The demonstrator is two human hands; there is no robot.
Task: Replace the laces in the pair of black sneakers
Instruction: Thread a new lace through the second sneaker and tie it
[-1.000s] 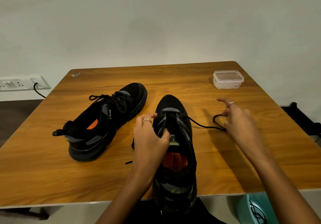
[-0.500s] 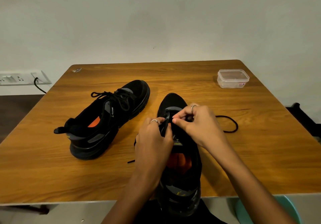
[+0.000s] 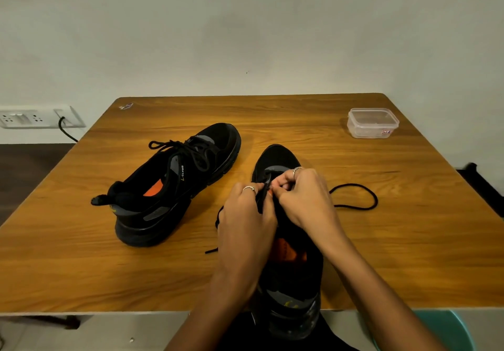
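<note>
Two black sneakers lie on the wooden table (image 3: 409, 255). The left sneaker (image 3: 174, 184) is laced and points away to the right. The near sneaker (image 3: 289, 255) points straight away, its heel past the front table edge. My left hand (image 3: 245, 214) grips this sneaker's upper by the eyelets. My right hand (image 3: 305, 198) pinches the black lace (image 3: 357, 198) at the tongue, fingers curled. The lace loops out on the table to the right, and another end (image 3: 211, 251) lies left of the shoe.
A small clear plastic box (image 3: 372, 123) with a lid stands at the back right of the table. A wall socket strip (image 3: 35, 117) with a black cable is on the left. A teal stool edge (image 3: 447, 329) shows below the table's front right.
My right hand left the lace loop out on the table and came in to the shoe's tongue, where it now pinches the lace. My left hand stayed on the shoe.
</note>
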